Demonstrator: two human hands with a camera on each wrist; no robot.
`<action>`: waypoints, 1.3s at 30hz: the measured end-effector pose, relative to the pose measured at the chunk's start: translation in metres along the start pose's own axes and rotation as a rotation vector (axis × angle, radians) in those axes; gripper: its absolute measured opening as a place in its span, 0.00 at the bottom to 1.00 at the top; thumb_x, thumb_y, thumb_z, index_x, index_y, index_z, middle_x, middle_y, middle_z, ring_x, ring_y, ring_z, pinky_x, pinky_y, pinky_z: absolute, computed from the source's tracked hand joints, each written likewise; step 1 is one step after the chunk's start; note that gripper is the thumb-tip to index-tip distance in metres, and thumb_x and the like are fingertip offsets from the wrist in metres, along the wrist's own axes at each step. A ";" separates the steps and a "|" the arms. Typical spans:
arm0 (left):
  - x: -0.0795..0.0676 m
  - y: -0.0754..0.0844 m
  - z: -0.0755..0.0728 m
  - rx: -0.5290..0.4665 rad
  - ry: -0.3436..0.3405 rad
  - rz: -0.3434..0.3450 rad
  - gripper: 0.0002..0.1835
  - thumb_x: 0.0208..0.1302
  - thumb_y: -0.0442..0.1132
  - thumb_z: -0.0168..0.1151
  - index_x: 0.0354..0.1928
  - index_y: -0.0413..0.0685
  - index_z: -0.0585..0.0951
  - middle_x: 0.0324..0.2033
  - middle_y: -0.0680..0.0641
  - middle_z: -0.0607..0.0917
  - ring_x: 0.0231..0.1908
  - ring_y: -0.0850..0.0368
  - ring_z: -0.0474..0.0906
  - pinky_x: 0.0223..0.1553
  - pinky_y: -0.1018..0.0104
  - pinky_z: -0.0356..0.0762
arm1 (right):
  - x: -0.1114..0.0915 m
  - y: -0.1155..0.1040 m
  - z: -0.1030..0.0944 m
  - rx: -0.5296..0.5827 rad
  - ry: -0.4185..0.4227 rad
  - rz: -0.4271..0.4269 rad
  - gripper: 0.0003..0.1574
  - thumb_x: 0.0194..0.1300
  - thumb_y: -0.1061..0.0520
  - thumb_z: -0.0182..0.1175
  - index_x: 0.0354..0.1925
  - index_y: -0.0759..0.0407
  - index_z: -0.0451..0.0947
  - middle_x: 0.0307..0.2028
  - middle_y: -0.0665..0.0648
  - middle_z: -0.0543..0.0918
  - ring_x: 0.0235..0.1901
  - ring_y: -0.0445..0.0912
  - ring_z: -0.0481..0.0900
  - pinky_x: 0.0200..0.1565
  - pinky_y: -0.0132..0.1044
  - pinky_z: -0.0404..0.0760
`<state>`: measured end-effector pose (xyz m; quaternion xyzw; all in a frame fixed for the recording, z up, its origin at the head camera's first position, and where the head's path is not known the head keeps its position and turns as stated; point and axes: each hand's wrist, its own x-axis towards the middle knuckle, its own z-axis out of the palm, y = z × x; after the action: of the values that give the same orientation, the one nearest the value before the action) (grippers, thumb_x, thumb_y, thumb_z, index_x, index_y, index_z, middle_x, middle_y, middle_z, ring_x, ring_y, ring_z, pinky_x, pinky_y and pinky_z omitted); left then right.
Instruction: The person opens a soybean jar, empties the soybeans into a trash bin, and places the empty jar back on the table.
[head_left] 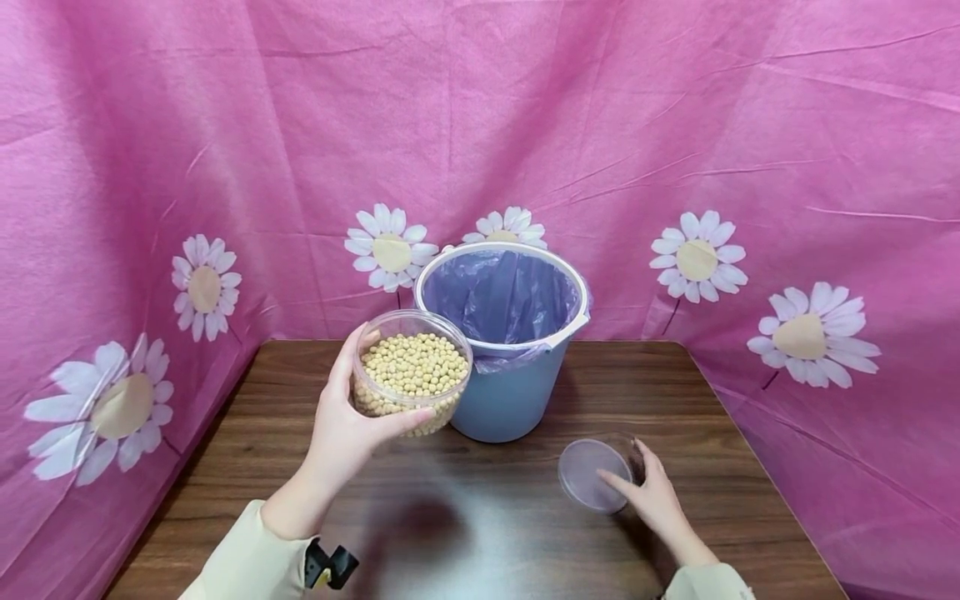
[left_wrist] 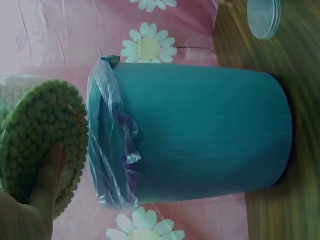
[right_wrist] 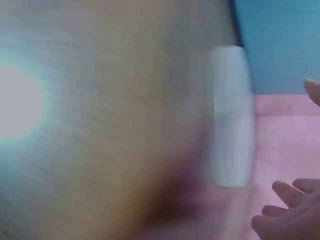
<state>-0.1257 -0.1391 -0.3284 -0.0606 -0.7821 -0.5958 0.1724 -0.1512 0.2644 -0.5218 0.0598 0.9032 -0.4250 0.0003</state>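
Note:
My left hand [head_left: 347,427] grips a clear round plastic tub [head_left: 448,406] full of pale yellow soybeans [head_left: 415,365], held up above the table beside the bucket's rim. The tub's top is uncovered. In the left wrist view, the thumb [left_wrist: 46,182] lies along its side. A clear round lid [head_left: 587,477] is at the right, low over the tabletop. Around its right edge my right hand [head_left: 654,497] has thumb and fingers spread apart. The right wrist view shows the blurred lid [right_wrist: 232,117] apart from those fingers [right_wrist: 287,194].
A blue bucket [head_left: 502,404] with a white rim and a purple plastic liner [head_left: 498,296] stands at the back middle of the brown wooden table [head_left: 285,400]. Pink cloth [head_left: 315,125] with white daisies hangs around the back and sides.

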 end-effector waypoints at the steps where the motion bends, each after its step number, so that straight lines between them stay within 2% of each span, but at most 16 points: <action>1: 0.002 0.001 -0.001 0.011 0.003 0.002 0.61 0.35 0.34 0.84 0.75 0.58 0.60 0.68 0.50 0.70 0.66 0.61 0.64 0.70 0.67 0.58 | 0.003 -0.006 -0.006 0.015 0.000 0.004 0.60 0.59 0.45 0.69 0.73 0.73 0.49 0.71 0.77 0.55 0.71 0.71 0.53 0.71 0.65 0.53; 5: 0.007 0.004 -0.005 0.052 0.012 0.018 0.61 0.36 0.35 0.85 0.75 0.57 0.60 0.68 0.50 0.70 0.67 0.59 0.64 0.71 0.57 0.57 | 0.015 -0.030 -0.028 0.102 -0.001 -0.014 0.53 0.65 0.46 0.64 0.74 0.69 0.51 0.72 0.73 0.58 0.73 0.68 0.52 0.72 0.61 0.54; 8: 0.010 0.006 -0.007 0.068 0.010 0.022 0.62 0.36 0.36 0.85 0.75 0.57 0.59 0.68 0.50 0.70 0.67 0.57 0.64 0.72 0.54 0.57 | 0.023 -0.048 -0.041 0.153 0.002 -0.047 0.49 0.67 0.48 0.62 0.74 0.67 0.53 0.71 0.71 0.62 0.72 0.64 0.57 0.72 0.55 0.59; 11: 0.012 0.007 -0.008 0.077 0.010 0.013 0.62 0.35 0.38 0.85 0.75 0.58 0.59 0.68 0.50 0.70 0.67 0.57 0.64 0.71 0.54 0.57 | 0.030 -0.063 -0.053 0.157 0.019 -0.101 0.43 0.69 0.50 0.61 0.72 0.68 0.56 0.68 0.71 0.67 0.67 0.59 0.67 0.65 0.35 0.69; 13: 0.013 0.008 -0.009 0.088 0.013 0.006 0.62 0.35 0.39 0.85 0.75 0.59 0.59 0.68 0.50 0.70 0.67 0.57 0.64 0.71 0.54 0.57 | 0.033 -0.072 -0.060 0.147 0.036 -0.131 0.41 0.70 0.50 0.60 0.72 0.67 0.59 0.65 0.69 0.72 0.60 0.48 0.74 0.55 0.22 0.72; 15: 0.015 0.008 -0.010 0.099 0.017 0.003 0.62 0.35 0.39 0.86 0.75 0.59 0.60 0.68 0.50 0.71 0.67 0.56 0.65 0.71 0.54 0.57 | 0.036 -0.079 -0.066 0.138 0.051 -0.160 0.40 0.70 0.50 0.61 0.71 0.66 0.60 0.61 0.62 0.77 0.53 0.35 0.76 0.47 0.15 0.70; 17: 0.018 0.007 -0.011 0.101 0.019 0.008 0.62 0.35 0.39 0.86 0.75 0.59 0.60 0.68 0.49 0.70 0.67 0.56 0.65 0.71 0.54 0.58 | 0.039 -0.087 -0.072 0.136 0.061 -0.184 0.40 0.69 0.49 0.61 0.71 0.65 0.61 0.58 0.54 0.79 0.47 0.25 0.73 0.46 0.15 0.70; 19: 0.020 0.007 -0.011 0.101 0.022 0.016 0.62 0.36 0.39 0.85 0.75 0.58 0.59 0.68 0.49 0.70 0.67 0.55 0.65 0.71 0.54 0.58 | 0.043 -0.093 -0.076 0.142 0.061 -0.202 0.40 0.70 0.48 0.61 0.71 0.64 0.61 0.57 0.48 0.80 0.44 0.20 0.71 0.46 0.16 0.70; 22: 0.025 0.007 -0.012 0.099 0.025 0.027 0.61 0.37 0.38 0.85 0.75 0.56 0.59 0.68 0.47 0.70 0.68 0.55 0.64 0.71 0.54 0.58 | 0.047 -0.103 -0.081 0.172 0.053 -0.230 0.40 0.71 0.48 0.59 0.72 0.64 0.60 0.55 0.43 0.81 0.44 0.19 0.71 0.47 0.17 0.70; 28: 0.032 0.008 -0.014 0.127 0.029 0.038 0.61 0.37 0.39 0.85 0.76 0.54 0.58 0.69 0.45 0.70 0.69 0.53 0.63 0.72 0.52 0.57 | 0.058 -0.125 -0.083 0.370 0.012 -0.300 0.39 0.72 0.56 0.57 0.72 0.70 0.55 0.41 0.26 0.79 0.42 0.22 0.77 0.46 0.19 0.78; 33: 0.038 0.007 -0.015 0.163 0.038 0.053 0.62 0.36 0.40 0.85 0.76 0.54 0.59 0.68 0.46 0.70 0.68 0.52 0.64 0.71 0.51 0.59 | 0.068 -0.147 -0.088 0.416 -0.023 -0.352 0.38 0.73 0.58 0.56 0.72 0.71 0.54 0.40 0.28 0.80 0.41 0.26 0.81 0.45 0.19 0.79; 39: 0.043 0.007 -0.016 0.181 0.042 0.052 0.63 0.36 0.41 0.85 0.76 0.52 0.58 0.67 0.46 0.70 0.68 0.51 0.64 0.71 0.51 0.60 | 0.082 -0.169 -0.098 0.383 -0.061 -0.381 0.38 0.73 0.54 0.56 0.73 0.67 0.56 0.40 0.29 0.81 0.41 0.26 0.81 0.45 0.21 0.80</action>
<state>-0.1605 -0.1569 -0.3033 -0.0524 -0.8271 -0.5192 0.2089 -0.2463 0.2415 -0.3333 -0.1248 0.8008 -0.5822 -0.0639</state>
